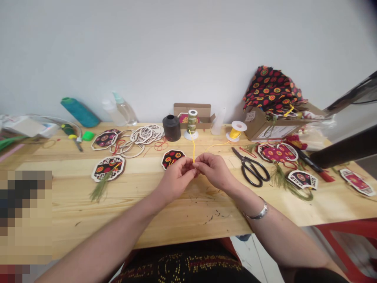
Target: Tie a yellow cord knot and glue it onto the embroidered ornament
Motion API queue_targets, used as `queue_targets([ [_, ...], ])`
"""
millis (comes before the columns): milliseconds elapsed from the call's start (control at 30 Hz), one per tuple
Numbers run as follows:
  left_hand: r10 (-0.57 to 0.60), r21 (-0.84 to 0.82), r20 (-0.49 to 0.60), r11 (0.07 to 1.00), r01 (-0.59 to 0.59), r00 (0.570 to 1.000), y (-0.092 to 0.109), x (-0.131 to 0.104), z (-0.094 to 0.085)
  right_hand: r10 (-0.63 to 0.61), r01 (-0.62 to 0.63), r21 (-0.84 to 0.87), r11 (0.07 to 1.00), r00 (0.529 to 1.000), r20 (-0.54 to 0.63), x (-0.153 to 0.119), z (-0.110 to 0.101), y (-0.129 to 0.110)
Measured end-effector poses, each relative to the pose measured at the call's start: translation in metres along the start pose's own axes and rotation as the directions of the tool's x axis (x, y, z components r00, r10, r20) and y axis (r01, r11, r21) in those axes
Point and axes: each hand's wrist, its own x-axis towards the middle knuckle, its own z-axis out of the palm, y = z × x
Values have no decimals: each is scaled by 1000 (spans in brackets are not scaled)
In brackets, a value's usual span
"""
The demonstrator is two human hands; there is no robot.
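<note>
My left hand (180, 174) and my right hand (212, 169) meet above the middle of the wooden table, fingertips pinched together. Between them they hold a yellow cord (193, 148), which stands up from the fingers toward a spool of olive thread (192, 121). Just behind my left hand lies a black patterned fabric piece (171, 158) with a pale scalloped edge, partly covered by the fingers. Another yellow strand runs from near my right hand to a spool of yellow cord (235, 131). Black-handled scissors (251, 168) lie to the right of my right hand.
Wooden lattice frames (147, 135) and a tasselled ornament (108, 169) lie on the left. A black cone (171, 127) stands at the back. On the right are a cardboard box (265, 125) with patterned cloth (272, 91), several ornaments and a black post (347, 147).
</note>
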Motion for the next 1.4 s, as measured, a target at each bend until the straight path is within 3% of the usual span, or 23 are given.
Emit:
queue_targets([
  [333, -117, -209, 32, 970, 121, 993, -2, 3, -5, -5, 4, -79, 997, 1000, -22, 0, -2, -5],
  [500, -149, -162, -1, 976, 147, 989, -1, 2, -7, -31, 27, -132, 991, 999, -26, 0, -4, -4],
  [1067, -87, -126, -27, 989, 82, 996, -3, 4, -11, 68, -78, 167, 983, 995, 68, -1, -7, -8],
  [1267, -95, -113, -42, 989, 90, 995, -2, 4, -11, 47, -55, 137, 989, 997, 65, -1, -7, -8],
  [1400, -81, -116, -86, 991, 71, 993, -2, 5, -11, -11, 12, -37, 999, 1000, 11, -1, -9, -9],
])
